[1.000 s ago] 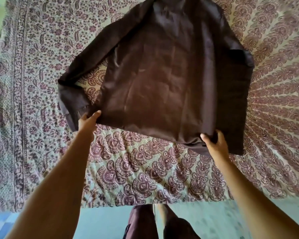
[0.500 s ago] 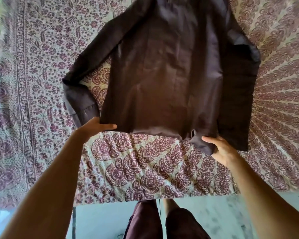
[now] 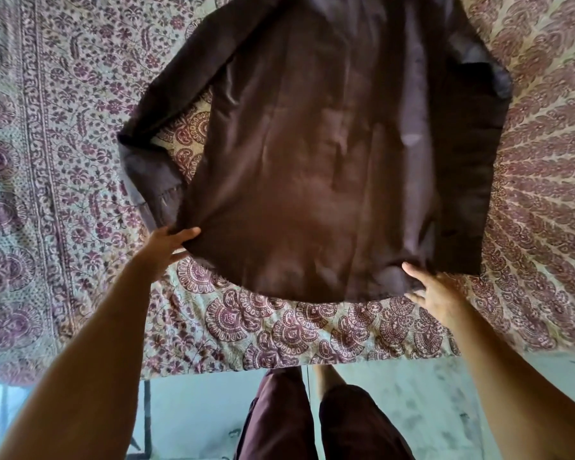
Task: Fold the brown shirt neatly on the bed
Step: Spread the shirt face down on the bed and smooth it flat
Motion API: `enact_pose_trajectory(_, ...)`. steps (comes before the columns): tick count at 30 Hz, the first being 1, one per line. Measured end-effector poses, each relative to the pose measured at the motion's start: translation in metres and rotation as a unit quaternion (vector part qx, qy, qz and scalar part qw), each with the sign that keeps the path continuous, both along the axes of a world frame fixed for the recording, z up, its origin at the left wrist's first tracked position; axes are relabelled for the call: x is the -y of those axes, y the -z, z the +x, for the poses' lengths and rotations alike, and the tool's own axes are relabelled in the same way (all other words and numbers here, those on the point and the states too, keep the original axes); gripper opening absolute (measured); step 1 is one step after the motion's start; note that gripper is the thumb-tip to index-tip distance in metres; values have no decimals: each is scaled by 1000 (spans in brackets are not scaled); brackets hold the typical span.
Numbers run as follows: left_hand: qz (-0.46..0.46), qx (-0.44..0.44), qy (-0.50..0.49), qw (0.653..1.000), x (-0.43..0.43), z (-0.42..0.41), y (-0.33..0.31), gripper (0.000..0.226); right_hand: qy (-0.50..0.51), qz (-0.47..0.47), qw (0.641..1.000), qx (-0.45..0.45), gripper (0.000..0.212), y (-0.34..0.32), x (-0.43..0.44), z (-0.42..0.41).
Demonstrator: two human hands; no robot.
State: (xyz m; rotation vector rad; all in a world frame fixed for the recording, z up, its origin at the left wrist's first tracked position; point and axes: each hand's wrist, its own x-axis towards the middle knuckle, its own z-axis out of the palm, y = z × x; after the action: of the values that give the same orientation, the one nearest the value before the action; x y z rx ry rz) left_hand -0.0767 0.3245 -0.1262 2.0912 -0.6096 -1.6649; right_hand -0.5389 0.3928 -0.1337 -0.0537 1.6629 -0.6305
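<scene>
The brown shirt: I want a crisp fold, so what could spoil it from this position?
The dark brown long-sleeved shirt lies spread on the patterned maroon-and-cream bedspread, the left hand and right hand at its bottom hem corners.

1. The left sleeve is bent back on itself; folding over it could trap a lump.
2. The hem bunches by the right hand, so creases may set.
3. The hem is near the bed's edge; tugging might drag it off.

Bed (image 3: 312, 333): I see it covered edge to edge by a cream bedspread (image 3: 63, 161) printed with maroon paisley and floral bands. Lying directly on it: one brown shirt (image 3: 312, 161), spread flat, hem toward me, left sleeve bent back on itself, right sleeve folded along the body.
</scene>
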Motion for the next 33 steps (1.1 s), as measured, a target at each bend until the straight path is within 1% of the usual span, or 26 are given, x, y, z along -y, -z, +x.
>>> enact_pose_trajectory(1,-5,-15,-27,999,-5,-3,0,8,5,4,1000,3,29,2,-6,3)
enact_pose_trajectory(2,-8,-26,-59,998,-9,-5,2,10,16,10,1000,-6,19,5,-11,4)
enact_pose_trajectory(3,-12,-34,-92,995,-13,-5,5,17,25,12,999,-33,16,10,-15,5)
enact_pose_trajectory(5,-16,-10,-140,990,-20,-3,9,27,53,9,994,-96,20,15,-19,8)
enact_pose_trajectory(8,-25,52,-177,982,-27,-1,17,29,70,11,979,-192,30,19,-19,14)
enact_pose_trajectory(12,-15,115,-193,974,-33,-2,26,30,36,38,954,-296,36,26,-18,19)
enact_pose_trajectory(14,-7,164,-178,970,-34,-1,29,29,32,45,943,-327,43,26,-15,20)
enact_pose_trajectory(17,-41,232,-125,964,-29,-4,29,36,91,-9,931,-355,45,21,-4,17)
enact_pose_trajectory(18,-56,236,-109,964,-26,-6,27,33,111,-14,925,-363,45,21,-2,14)
enact_pose_trajectory(20,-78,237,-68,966,-22,-9,30,24,139,-1,924,-356,48,24,1,7)
enact_pose_trajectory(21,-86,240,-42,966,-22,-9,34,23,145,7,928,-344,49,23,1,5)
enact_pose_trajectory(22,-91,243,-24,965,-23,-11,35,25,153,11,931,-333,48,22,1,4)
enact_pose_trajectory(24,-91,253,-18,963,-23,-13,39,27,183,-6,938,-293,33,22,-1,0)
enact_pose_trajectory(26,-87,289,-15,953,-23,-15,38,30,185,-35,944,-270,19,21,-6,-4)
enact_pose_trajectory(27,-91,303,-20,948,-22,-16,38,32,166,-44,945,-280,17,21,-8,-7)
enact_pose_trajectory(28,-90,312,-32,945,-22,-19,36,33,142,-50,940,-307,20,21,-10,-12)
enact_pose_trajectory(31,-92,343,-61,933,-23,-29,31,38,75,-25,898,-432,31,23,-12,-25)
enact_pose_trajectory(33,-93,369,-54,923,-25,-35,31,42,55,13,883,-465,33,21,-10,-24)
